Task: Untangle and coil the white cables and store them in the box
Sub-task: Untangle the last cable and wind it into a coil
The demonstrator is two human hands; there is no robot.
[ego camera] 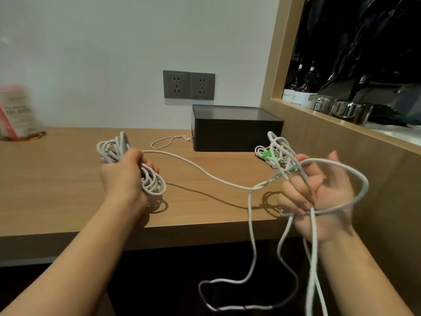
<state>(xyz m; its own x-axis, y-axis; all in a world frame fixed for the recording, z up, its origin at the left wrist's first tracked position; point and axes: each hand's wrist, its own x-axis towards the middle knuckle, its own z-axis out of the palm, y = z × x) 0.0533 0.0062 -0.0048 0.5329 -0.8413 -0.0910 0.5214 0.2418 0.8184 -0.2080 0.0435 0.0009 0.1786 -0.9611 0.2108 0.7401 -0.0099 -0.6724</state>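
Note:
My left hand (124,176) grips a coiled bundle of white cable (151,181) above the wooden desk (68,183). One strand (205,173) runs from it across to my right hand (319,197), which is palm up with fingers curled on the cable. A wide loop (362,181) circles that hand, and loose strands (250,258) hang below the desk edge. Behind my right hand lies a tangle of white cables with a green clip (273,151). The dark box (237,128) stands at the back by the wall. A thin white cord (168,141) lies left of the box.
Two grey wall sockets (189,85) sit above the box. A blurred red and white packet (18,112) stands at the desk's far left. On the right a wooden-framed recess (319,110) holds bottles and metal cups (337,106).

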